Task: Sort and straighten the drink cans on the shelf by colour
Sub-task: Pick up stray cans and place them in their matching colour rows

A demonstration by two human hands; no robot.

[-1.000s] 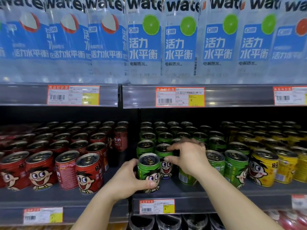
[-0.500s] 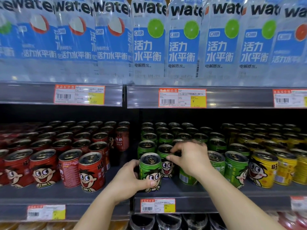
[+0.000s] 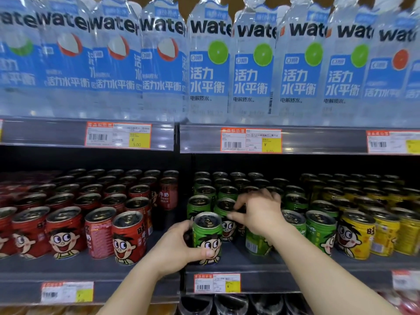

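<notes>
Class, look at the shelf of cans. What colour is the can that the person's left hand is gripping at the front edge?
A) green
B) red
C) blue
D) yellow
A: the left hand wraps around a green can at the shelf's front, with the thumb across its cartoon face; the red cans stand to its left and the yellow cans far to the right.

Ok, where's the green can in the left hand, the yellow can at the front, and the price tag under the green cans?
green can (image 3: 207, 237), head view, green side wall.
yellow can (image 3: 354, 237), head view, cartoon face.
price tag (image 3: 217, 283), head view, label middle.
</notes>
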